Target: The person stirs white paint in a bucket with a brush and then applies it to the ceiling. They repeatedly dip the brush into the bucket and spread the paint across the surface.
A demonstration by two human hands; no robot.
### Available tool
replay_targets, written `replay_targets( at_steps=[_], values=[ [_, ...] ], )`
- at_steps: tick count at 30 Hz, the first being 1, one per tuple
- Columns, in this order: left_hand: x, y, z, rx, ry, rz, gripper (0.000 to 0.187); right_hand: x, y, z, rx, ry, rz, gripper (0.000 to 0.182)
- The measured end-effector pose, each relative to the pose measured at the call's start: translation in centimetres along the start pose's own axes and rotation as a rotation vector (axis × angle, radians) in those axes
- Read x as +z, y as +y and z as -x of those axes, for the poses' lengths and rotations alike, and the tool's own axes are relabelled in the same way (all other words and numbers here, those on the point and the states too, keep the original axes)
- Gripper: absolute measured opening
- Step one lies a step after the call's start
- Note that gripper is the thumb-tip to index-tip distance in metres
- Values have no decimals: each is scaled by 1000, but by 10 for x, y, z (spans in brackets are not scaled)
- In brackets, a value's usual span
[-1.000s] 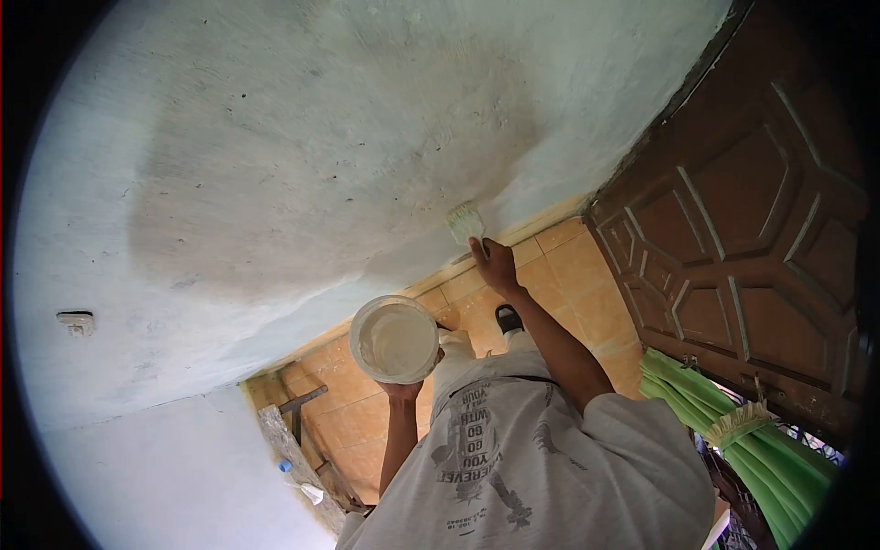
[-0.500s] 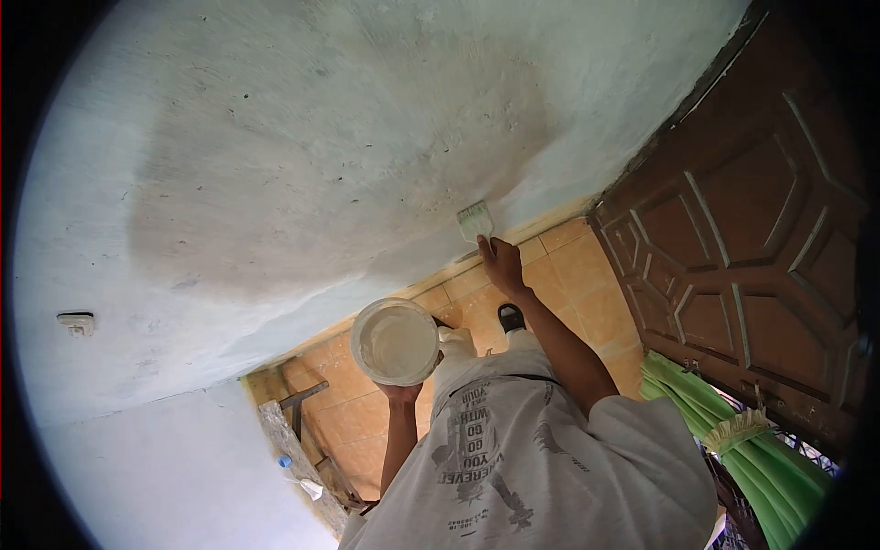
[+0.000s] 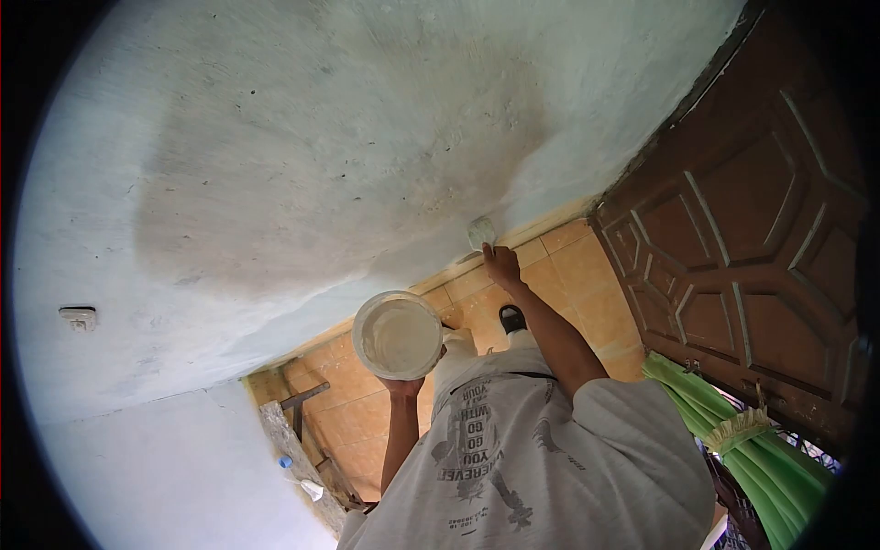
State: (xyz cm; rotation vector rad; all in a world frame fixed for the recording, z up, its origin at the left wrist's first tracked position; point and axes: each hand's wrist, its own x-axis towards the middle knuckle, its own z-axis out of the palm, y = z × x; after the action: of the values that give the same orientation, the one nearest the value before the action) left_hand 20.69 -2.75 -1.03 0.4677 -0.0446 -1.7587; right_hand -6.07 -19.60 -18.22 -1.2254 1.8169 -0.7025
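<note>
My right hand (image 3: 503, 267) grips a paint brush (image 3: 480, 231), whose pale bristles press against the low edge of the whitish plastered wall (image 3: 302, 147), just above the orange floor tiles (image 3: 573, 266). My left hand (image 3: 403, 386) holds a small white bucket (image 3: 397, 335) of pale paint from below, at chest height in front of my grey printed shirt (image 3: 513, 467). A large darker, damp-looking patch covers the middle of the wall.
A brown carved wooden door (image 3: 761, 238) stands to the right of the wall. Green bundled stalks or poles (image 3: 742, 440) lean at the lower right. A wooden plank or stool frame (image 3: 298, 440) lies on the tiles at lower left. A small fitting (image 3: 77, 317) sits on the wall at left.
The brush has travelled rightward along the bottom of the wall and turned, so its bristles look narrower now. The bucket has stayed almost in place.
</note>
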Motion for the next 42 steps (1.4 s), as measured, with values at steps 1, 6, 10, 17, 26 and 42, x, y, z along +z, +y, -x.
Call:
replay_targets(
  at_steps=[1, 6, 10, 17, 26, 42],
  values=[
    [-3, 0, 1, 5, 16, 2, 90, 0, -1, 0, -20, 27, -20, 59],
    [-19, 3, 6, 16, 74, 20, 89, -28, -57, 25, -211, 181, -57, 55],
    [-25, 1, 6, -11, 84, 23, 89, -57, -102, 60, -353, 222, -155, 50],
    [-12, -6, 6, -85, 11, 34, 87, -37, -93, 50, -357, 227, -93, 50],
    [-13, 0, 12, -83, 26, 28, 86, 2, -27, 15, 26, 12, -23, 57],
    [-14, -5, 13, -153, 33, 18, 85, -46, -122, 74, -493, 295, -125, 44]
  ],
)
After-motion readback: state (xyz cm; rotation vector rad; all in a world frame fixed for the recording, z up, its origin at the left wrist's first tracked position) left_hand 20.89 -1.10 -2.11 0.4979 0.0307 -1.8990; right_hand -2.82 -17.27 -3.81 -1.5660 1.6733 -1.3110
